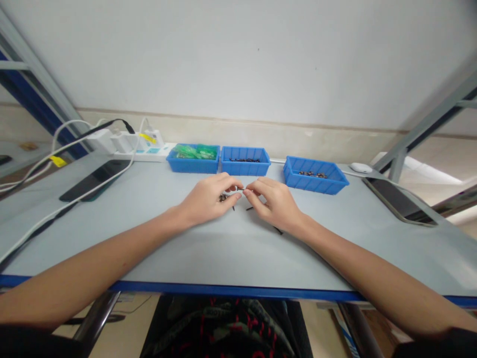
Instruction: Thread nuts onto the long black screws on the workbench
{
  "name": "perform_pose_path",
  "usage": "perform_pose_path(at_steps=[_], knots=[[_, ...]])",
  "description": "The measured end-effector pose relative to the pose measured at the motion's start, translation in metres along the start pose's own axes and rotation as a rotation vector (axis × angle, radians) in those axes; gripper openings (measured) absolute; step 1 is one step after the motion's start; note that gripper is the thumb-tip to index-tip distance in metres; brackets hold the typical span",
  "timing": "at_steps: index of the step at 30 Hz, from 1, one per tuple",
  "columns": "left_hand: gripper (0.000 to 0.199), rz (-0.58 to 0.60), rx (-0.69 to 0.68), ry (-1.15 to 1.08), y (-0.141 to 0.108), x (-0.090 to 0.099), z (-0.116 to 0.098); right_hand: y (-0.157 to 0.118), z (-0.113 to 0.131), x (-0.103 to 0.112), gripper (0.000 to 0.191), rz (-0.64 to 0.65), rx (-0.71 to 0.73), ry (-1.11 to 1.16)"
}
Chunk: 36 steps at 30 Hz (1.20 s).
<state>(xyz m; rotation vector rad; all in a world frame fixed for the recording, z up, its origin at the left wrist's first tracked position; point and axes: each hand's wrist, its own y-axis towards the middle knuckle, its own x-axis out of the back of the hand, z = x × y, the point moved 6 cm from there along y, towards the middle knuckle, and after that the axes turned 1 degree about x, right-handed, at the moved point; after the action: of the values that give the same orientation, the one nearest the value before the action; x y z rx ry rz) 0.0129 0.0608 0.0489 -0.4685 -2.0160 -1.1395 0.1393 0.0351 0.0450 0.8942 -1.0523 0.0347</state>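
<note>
Over the middle of the table, my left hand (208, 200) and my right hand (278, 201) meet almost fingertip to fingertip. Both are closed in a pinch on a small, thin dark screw (240, 189), mostly covered by the fingers. Small metal pieces (223, 197) show in the hollow of my left hand; I cannot tell whether they are held or lie on the table. A dark screw tip (233, 208) shows just below the left thumb. Another thin dark screw (249, 209) lies by the right fingers, and one more (278, 230) lies below the right wrist.
Along the back stand three blue bins: one with green plastic bags (197, 151), a middle one (246, 169) with dark screws, and a right one (315, 185) with small metal parts. A phone (93, 180), cables and a power strip (149, 156) are left; another phone (400, 200) is right.
</note>
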Motion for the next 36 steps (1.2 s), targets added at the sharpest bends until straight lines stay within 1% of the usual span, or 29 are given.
perform_pose_path(at_steps=[3, 7, 10, 13, 15, 18, 22, 27, 32, 36], knots=[[0.016, 0.009, -0.059, 0.091, -0.0015, -0.0005, -0.0023, -0.0002, 0.0010, -0.0015, 0.023, 0.003, 0.011, -0.001], [0.016, 0.023, -0.061, 0.118, -0.0026, -0.0032, -0.0012, -0.0013, -0.0004, -0.0016, 0.019, -0.030, 0.015, 0.016], [0.016, 0.026, -0.048, 0.116, -0.0033, -0.0045, 0.0009, -0.0018, 0.0016, -0.0013, 0.016, -0.054, 0.071, 0.010], [0.018, 0.039, -0.045, 0.116, -0.0037, -0.0058, 0.0024, -0.0018, 0.0055, -0.0036, 0.014, -0.033, 0.140, -0.031], [0.019, 0.052, -0.047, 0.121, -0.0038, -0.0070, 0.0031, -0.0018, 0.0065, -0.0049, 0.015, -0.026, 0.159, -0.058], [0.018, 0.047, -0.040, 0.126, -0.0039, -0.0076, 0.0045, -0.0017, 0.0047, -0.0056, 0.016, -0.033, 0.150, -0.069], [0.017, 0.007, -0.010, 0.123, -0.0040, -0.0059, 0.0065, -0.0014, -0.0001, -0.0057, 0.019, -0.044, 0.115, -0.062], [0.007, 0.012, -0.015, 0.125, -0.0037, -0.0055, 0.0053, -0.0011, 0.0001, -0.0065, 0.022, -0.033, 0.111, -0.081], [0.006, 0.008, -0.029, 0.136, -0.0032, -0.0038, 0.0031, -0.0021, 0.0024, -0.0053, 0.016, -0.035, 0.097, -0.026], [0.009, 0.023, -0.037, 0.146, -0.0027, -0.0042, 0.0021, -0.0026, 0.0052, -0.0070, 0.014, -0.002, 0.142, -0.049]])
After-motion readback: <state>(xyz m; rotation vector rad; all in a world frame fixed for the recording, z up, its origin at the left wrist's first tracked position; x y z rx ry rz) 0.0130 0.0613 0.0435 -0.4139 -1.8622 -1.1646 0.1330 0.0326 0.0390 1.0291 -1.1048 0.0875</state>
